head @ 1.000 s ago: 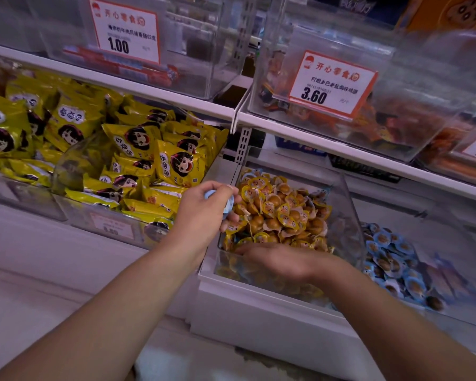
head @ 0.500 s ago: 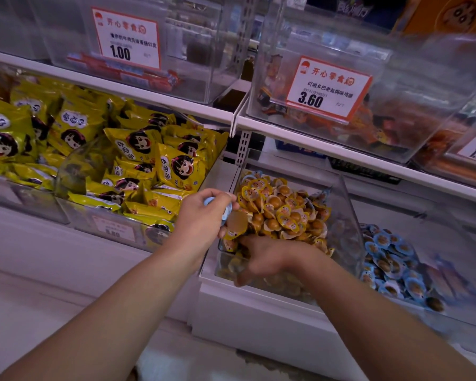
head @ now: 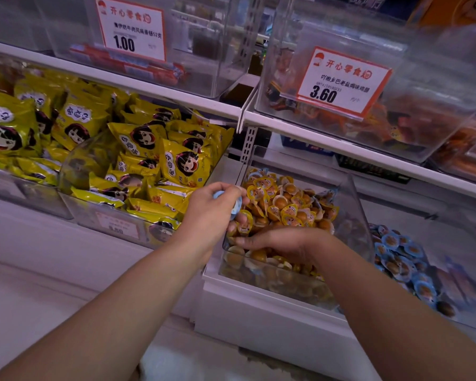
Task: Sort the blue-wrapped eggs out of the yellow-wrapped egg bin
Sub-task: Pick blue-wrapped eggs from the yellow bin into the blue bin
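Head view: at a snack shelf, a person's left hand (head: 212, 213) curls its grip round a blue-wrapped egg (head: 232, 204) at the left rim of the yellow-wrapped egg bin (head: 353, 204), a clear tub heaped with yellow-wrapped eggs (head: 280, 207). The right hand (head: 282, 240) lies palm down in the front of the heap, fingers spread among the packs; whether that grip has closed on anything cannot be told, since the fingertips are buried (no other blue pack shows on top of the pile).

Each egg looks small, light and firm inside a thin, glossy plastic skin, so it should slip easily under a loose pinch and rattle free of its neighbours when stirred. The safest hold is likely across the round body with thumb and fingertips, not by the flat printed lid, whose edge could peel or bend. Hard squeezing could crack the contents.

To the right, just beside, a second clear bin (head: 451, 243) holds the matching blue-wrapped stock (head: 399, 251), the likely destination. To the left, an open tub carries yellow snack bags (head: 138, 149) printed with a cartoon face. On the shelf (head: 154, 89) above, two clear boxes hold red and orange packs behind price cards (head: 134, 26) reading 1.00 and 3.60.
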